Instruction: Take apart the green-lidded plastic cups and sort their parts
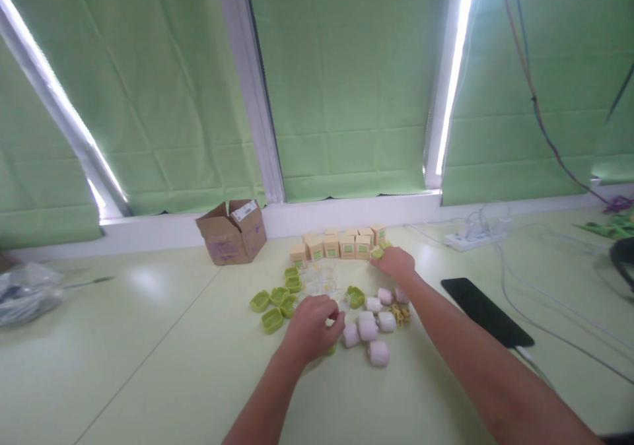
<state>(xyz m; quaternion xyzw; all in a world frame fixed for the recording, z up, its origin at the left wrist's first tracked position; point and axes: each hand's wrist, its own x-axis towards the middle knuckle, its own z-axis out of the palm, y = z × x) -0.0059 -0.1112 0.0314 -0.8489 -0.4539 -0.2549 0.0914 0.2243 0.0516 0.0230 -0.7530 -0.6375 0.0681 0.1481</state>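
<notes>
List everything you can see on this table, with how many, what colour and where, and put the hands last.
small boxes: about eight, tan with green labels, row at the far edge
cardboard box: one, brown, open, far left of the row
green cases: several, lime, left cluster
pink cases: about seven, pale pink, right cluster
clear plastic pieces: count unclear, centre
phone: one, black, right
power strip: one, white, far right
plastic bag: one, clear, left edge
left hand: curled by the cases
right hand: holds a green piece

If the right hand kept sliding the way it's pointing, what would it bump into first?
Probably the row of small tan boxes just beyond the right hand, which already touches a green piece. Depth is hard to judge.
</notes>
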